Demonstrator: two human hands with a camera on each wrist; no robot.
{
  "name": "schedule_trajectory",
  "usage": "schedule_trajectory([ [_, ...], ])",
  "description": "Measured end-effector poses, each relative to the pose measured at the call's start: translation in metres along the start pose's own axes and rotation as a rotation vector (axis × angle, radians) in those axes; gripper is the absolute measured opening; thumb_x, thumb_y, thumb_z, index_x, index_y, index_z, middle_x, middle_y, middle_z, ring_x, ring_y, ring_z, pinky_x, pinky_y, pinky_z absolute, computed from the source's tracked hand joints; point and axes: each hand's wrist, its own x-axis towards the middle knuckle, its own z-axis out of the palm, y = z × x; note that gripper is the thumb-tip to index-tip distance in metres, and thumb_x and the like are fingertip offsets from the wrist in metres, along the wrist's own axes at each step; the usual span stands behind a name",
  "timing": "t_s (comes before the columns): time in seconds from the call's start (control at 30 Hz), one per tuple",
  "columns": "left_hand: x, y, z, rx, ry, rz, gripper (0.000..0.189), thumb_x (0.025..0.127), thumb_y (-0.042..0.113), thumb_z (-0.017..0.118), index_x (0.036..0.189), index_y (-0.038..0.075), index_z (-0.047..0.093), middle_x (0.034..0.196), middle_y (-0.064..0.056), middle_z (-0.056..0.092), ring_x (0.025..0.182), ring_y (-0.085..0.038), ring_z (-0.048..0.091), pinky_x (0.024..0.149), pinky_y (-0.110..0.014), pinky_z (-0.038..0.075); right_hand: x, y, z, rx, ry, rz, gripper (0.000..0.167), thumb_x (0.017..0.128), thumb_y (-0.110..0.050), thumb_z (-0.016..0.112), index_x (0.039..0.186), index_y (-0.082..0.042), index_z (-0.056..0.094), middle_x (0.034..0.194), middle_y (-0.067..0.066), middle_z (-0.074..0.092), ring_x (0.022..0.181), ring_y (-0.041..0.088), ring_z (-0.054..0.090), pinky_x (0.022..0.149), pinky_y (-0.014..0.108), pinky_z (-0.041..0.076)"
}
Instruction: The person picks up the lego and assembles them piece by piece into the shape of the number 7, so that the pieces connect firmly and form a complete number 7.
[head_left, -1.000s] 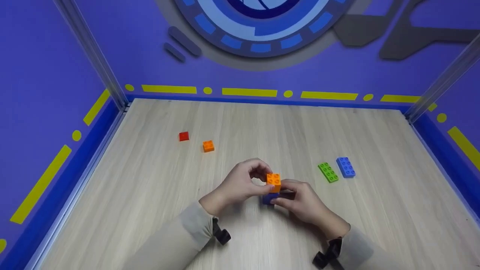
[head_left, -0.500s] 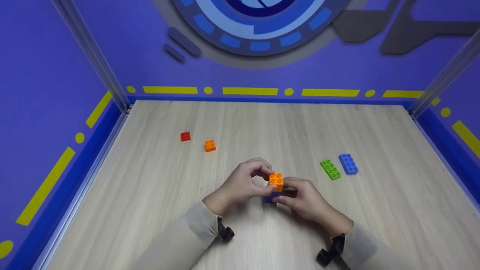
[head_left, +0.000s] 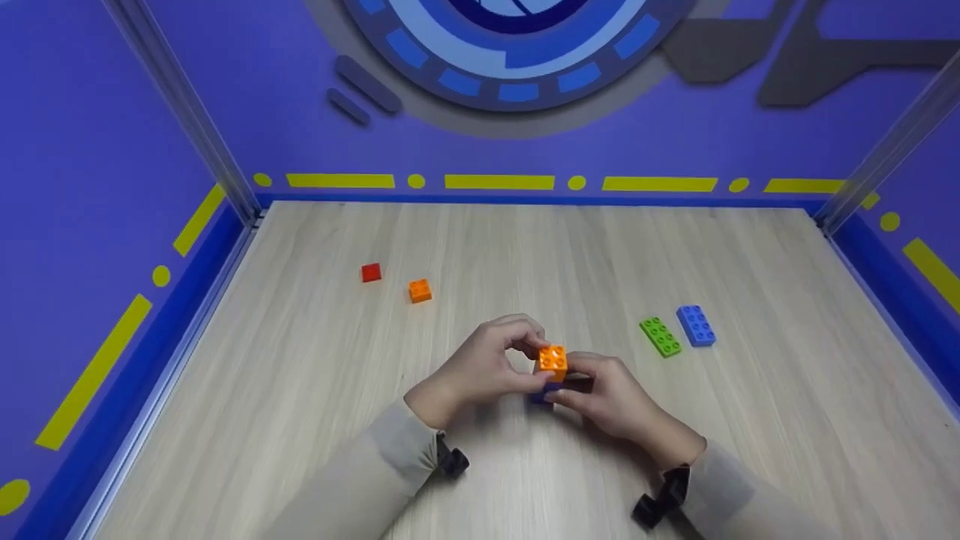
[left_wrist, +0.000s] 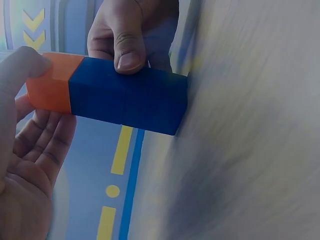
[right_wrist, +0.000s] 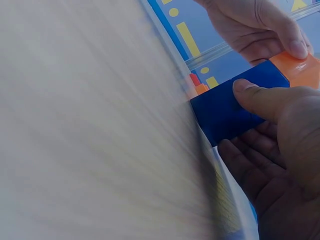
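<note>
Orange block caps an upright stack, four studs up, with two dark blue blocks under it; seam between the blues shows in the left wrist view; stack sits between the two hands, over the near half of the wooden table, lower end down at the tabletop in both wrist views.

Left hand pinches the orange block, thumb on the near face, fingers behind; right hand grips the dark blue part, thumb pressed on its side, fingers round the far side; both grips narrow, no wider than the stack.

Loose parts: red block and small orange block at far left, near each other, not touching; green block and light blue block off to the right, just beside each other, small gap, eight studs each; black clip at the left cuff, similar one at the right; purple wall behind.
</note>
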Motion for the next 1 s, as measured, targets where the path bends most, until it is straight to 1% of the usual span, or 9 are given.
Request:
schedule_trajectory([
  [0.13, 0.000, 0.002, -0.002, 0.011, -0.004, -0.014, 0.026, 0.091, 0.007, 0.092, 0.112, 0.003, 0.077, 0.115, -0.012, 0.074, 0.105, -0.013, 0.073, 0.102, -0.029, 0.065, 0.000, -0.003, 0.001, -0.009, -0.002, 0.004, 0.033, 0.098, -0.023, 0.091, 0.129, -0.017, 0.083, 0.127, -0.002, 0.084, 0.119, 0.016, 0.078, 0.109, 0.032, 0.063],
  [0.37, 0.002, 0.002, -0.003, 0.036, -0.018, 0.021, 0.026, 0.093, 0.007, 0.090, 0.114, 0.003, 0.076, 0.115, -0.012, 0.074, 0.106, -0.017, 0.073, 0.102, -0.029, 0.065, -0.002, -0.003, -0.001, 0.023, 0.020, 0.041, 0.037, 0.094, -0.019, 0.094, 0.130, -0.016, 0.084, 0.127, 0.000, 0.084, 0.118, 0.016, 0.079, 0.108, 0.029, 0.063],
  [0.5, 0.001, 0.002, -0.004, 0.029, -0.030, 0.012, 0.026, 0.092, 0.004, 0.089, 0.114, 0.001, 0.075, 0.115, -0.013, 0.073, 0.106, -0.016, 0.074, 0.101, -0.028, 0.065, -0.004, -0.001, -0.004, 0.010, -0.008, 0.022, 0.042, 0.095, -0.018, 0.093, 0.136, -0.018, 0.082, 0.134, 0.000, 0.082, 0.124, 0.018, 0.077, 0.112, 0.029, 0.060],
  [0.6, 0.001, 0.002, -0.004, 0.026, -0.039, 0.013, 0.026, 0.093, 0.003, 0.088, 0.115, 0.000, 0.075, 0.114, -0.014, 0.073, 0.106, -0.017, 0.074, 0.101, -0.028, 0.065, -0.003, 0.000, -0.010, -0.025, 0.001, 0.003, 0.047, 0.095, -0.011, 0.092, 0.140, -0.016, 0.080, 0.141, 0.002, 0.079, 0.130, 0.023, 0.075, 0.115, 0.034, 0.061],
  [0.67, 0.002, 0.002, -0.004, 0.032, -0.038, 0.016, 0.025, 0.093, 0.003, 0.088, 0.115, 0.000, 0.075, 0.114, -0.014, 0.073, 0.105, -0.018, 0.075, 0.100, -0.027, 0.065, -0.002, 0.000, -0.016, -0.046, 0.036, 0.012, 0.050, 0.093, -0.005, 0.091, 0.141, -0.014, 0.078, 0.144, 0.005, 0.077, 0.132, 0.027, 0.075, 0.116, 0.041, 0.061],
  [0.77, 0.002, 0.002, -0.004, 0.043, -0.031, 0.020, 0.024, 0.092, 0.001, 0.087, 0.114, 0.000, 0.075, 0.114, -0.014, 0.072, 0.105, -0.019, 0.076, 0.100, -0.027, 0.065, -0.001, -0.002, -0.029, -0.053, 0.120, 0.069, 0.053, 0.095, -0.002, 0.088, 0.145, -0.010, 0.075, 0.151, 0.009, 0.072, 0.138, 0.032, 0.071, 0.118, 0.050, 0.060],
  [0.83, 0.000, 0.002, -0.003, 0.044, -0.028, 0.020, 0.024, 0.093, 0.001, 0.087, 0.113, 0.000, 0.075, 0.114, -0.014, 0.072, 0.105, -0.019, 0.076, 0.100, -0.027, 0.065, -0.002, -0.003, -0.039, -0.058, 0.180, 0.109, 0.057, 0.096, -0.003, 0.087, 0.150, -0.008, 0.071, 0.156, 0.010, 0.068, 0.142, 0.034, 0.068, 0.119, 0.050, 0.058],
  [0.9, -0.001, 0.001, -0.002, 0.042, -0.030, 0.020, 0.023, 0.093, 0.001, 0.086, 0.113, 0.000, 0.074, 0.114, -0.014, 0.072, 0.105, -0.019, 0.076, 0.100, -0.027, 0.065, -0.006, -0.003, -0.050, -0.066, 0.234, 0.144, 0.060, 0.099, -0.006, 0.086, 0.156, -0.009, 0.066, 0.160, 0.011, 0.065, 0.143, 0.031, 0.066, 0.119, 0.041, 0.058],
  [1.0, 0.000, 0.000, -0.002, 0.035, -0.033, 0.024, 0.024, 0.093, 0.001, 0.086, 0.113, 0.000, 0.073, 0.114, -0.015, 0.072, 0.106, -0.019, 0.075, 0.101, -0.027, 0.065, -0.014, -0.001, -0.069, -0.075, 0.328, 0.169, 0.067, 0.099, -0.009, 0.087, 0.160, -0.009, 0.061, 0.157, 0.013, 0.065, 0.136, 0.019, 0.066, 0.112, 0.022, 0.057],
])
